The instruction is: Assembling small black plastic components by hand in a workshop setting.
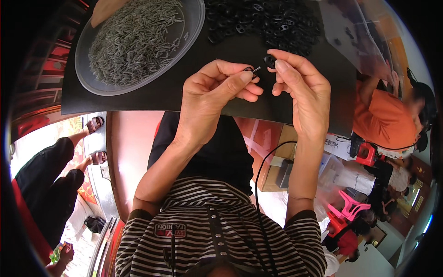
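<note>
Above the table's near edge, my left hand (pixel 207 92) pinches a small black plastic piece (pixel 249 69) between thumb and forefinger. A thin metal spring (pixel 257 69) sticks out of it toward the right. Facing it, my right hand (pixel 305 90) holds a rounded black plastic part (pixel 269 60) at its fingertips. A narrow gap separates the spring's tip from this part. To the left, a shallow clear round tray (pixel 182 54) carries a heap of small grey springs (pixel 134 44). Beyond my hands spreads a pile of black plastic pieces (pixel 263 23), some with two holes.
The black table (pixel 152 102) has its near edge at my lap. Clear plastic sheeting (pixel 344 23) lies at the far right. A person in orange (pixel 385 115) sits at the right; another person's legs (pixel 50 161) show at left. A pink stool (pixel 349 206) stands lower right.
</note>
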The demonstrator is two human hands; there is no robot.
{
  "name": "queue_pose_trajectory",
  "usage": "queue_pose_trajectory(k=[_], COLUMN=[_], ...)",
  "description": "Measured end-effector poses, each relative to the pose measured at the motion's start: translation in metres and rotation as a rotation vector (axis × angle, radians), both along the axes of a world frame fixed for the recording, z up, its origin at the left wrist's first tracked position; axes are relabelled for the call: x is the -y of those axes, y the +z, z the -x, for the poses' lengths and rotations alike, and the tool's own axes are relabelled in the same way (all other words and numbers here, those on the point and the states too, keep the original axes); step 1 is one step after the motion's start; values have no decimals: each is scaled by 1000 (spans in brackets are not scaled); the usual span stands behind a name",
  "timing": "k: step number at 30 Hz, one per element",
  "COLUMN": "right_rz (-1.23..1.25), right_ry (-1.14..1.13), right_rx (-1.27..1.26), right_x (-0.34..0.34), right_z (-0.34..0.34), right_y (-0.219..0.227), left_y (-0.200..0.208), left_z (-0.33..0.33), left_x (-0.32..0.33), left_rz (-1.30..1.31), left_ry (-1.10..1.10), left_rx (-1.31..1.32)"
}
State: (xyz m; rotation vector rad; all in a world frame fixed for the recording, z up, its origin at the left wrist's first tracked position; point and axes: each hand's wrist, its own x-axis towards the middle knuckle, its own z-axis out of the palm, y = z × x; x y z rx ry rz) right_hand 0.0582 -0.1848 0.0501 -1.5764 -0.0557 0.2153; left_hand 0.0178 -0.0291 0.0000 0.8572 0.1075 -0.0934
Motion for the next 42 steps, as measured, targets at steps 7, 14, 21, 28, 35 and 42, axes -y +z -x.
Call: queue_pose_trajectory(k=[7, 14, 21, 28, 35, 42], right_rz=[48, 37, 19, 23, 49, 191], right_ry=[-1, 3, 0, 7, 40, 85], right_rx=[78, 109, 116, 95, 161, 292], right_x=[-8, -12, -13, -12, -15, -17], right_z=[10, 17, 19, 19, 21, 25], right_y=[-1, -3, -4, -5, -5, -8], left_y=[0, 0, 1, 2, 1, -2], left_z=[6, 10, 13, 13, 15, 16], left_x=[0, -1, -2, -1, 0, -4], left_rz=[11, 32, 29, 19, 45, 136], left_ry=[37, 67, 57, 63, 54, 29], left_rx=[22, 22, 30, 27, 34, -18])
